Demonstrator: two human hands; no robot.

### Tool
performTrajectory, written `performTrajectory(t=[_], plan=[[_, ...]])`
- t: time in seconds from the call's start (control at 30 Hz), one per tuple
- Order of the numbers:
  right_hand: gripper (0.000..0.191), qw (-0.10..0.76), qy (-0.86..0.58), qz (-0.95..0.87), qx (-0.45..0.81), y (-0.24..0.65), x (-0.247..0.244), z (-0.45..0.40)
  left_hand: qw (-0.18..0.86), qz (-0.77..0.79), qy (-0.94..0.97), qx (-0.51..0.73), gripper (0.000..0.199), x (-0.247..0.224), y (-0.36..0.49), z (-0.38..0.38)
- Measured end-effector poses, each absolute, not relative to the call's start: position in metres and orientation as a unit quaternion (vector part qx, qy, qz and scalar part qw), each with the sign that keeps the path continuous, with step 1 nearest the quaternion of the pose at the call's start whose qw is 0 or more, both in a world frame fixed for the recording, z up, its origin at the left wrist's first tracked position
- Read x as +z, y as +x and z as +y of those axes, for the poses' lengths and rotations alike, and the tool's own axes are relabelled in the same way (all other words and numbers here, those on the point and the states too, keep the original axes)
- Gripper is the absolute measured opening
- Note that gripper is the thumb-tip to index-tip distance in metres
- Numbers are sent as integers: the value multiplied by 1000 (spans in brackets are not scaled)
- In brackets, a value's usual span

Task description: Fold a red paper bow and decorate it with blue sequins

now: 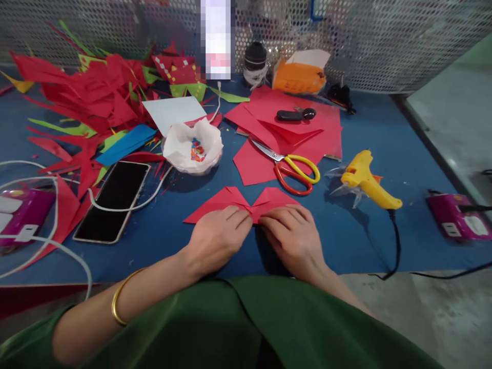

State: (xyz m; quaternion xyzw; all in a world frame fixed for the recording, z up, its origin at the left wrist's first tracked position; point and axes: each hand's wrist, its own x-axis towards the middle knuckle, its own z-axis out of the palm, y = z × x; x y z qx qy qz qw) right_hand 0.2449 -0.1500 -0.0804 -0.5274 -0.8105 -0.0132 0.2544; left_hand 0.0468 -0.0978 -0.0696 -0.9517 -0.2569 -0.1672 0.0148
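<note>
A folded red paper (272, 197) lies at the front middle of the blue table, with two raised peaks and a notch between them. My left hand (221, 233) rests on its left part, fingers curled together at the lower middle edge. On the right part, my right hand (294, 236) has its fingers bent and closed round the lower edge. The fingertips of both hands are close to each other but apart. Just behind the paper are scissors (286, 164) with one yellow and one red handle, partly spread, resting on red sheets (251, 166).
A yellow glue gun (365, 179) with a black cord stands right. Left are a dark phone (113, 202), white cables and a heap of paper scraps (96, 92). A lined bowl (194, 148), black spool (255, 61) and orange packet (298, 77) sit farther back.
</note>
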Motion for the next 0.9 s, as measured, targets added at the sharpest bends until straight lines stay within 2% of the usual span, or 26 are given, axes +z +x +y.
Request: performTrajectory(t=[0.23,0.43,0.9], plan=[[12,309,-582,-750,62,241,-85,-147,-126,-301,-912,-249,17,-75,43,-90],[8,325,-611,-713,116,243,-84,-144,-242,-364,-860,-265,15,-76,43,-84],[12,298,-640,-701,95,240,-81,-145,-222,-392,-864,-228,10,-73,51,-86]])
